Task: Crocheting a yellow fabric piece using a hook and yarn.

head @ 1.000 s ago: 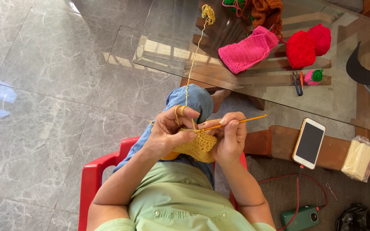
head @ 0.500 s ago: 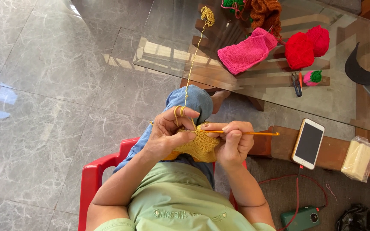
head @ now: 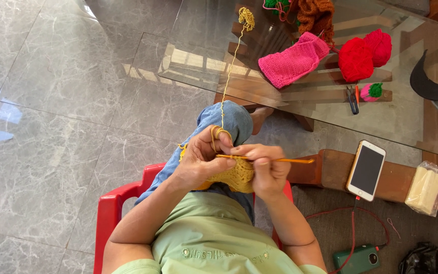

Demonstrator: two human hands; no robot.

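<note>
My left hand (head: 201, 157) holds a yellow crochet piece (head: 236, 176) over my knee, with yellow yarn (head: 227, 81) looped around its forefinger. That strand runs up to a small yellow yarn clump (head: 246, 16) on the glass table (head: 411, 127). My right hand (head: 267, 167) grips an orange crochet hook (head: 280, 160), lying level with its tip at the left hand's fingers and its handle pointing right.
The glass table holds a pink knitted piece (head: 292, 60), two red yarn balls (head: 363, 56), scissors (head: 352, 99) and brown yarn (head: 315, 15). A phone (head: 366, 170) and a wrapped pale block (head: 424, 189) lie on a wooden ledge. I sit on a red plastic chair (head: 112, 213).
The hook has dropped from a tilted to a level position and slid left into the work. My right hand has moved closer to my left hand.
</note>
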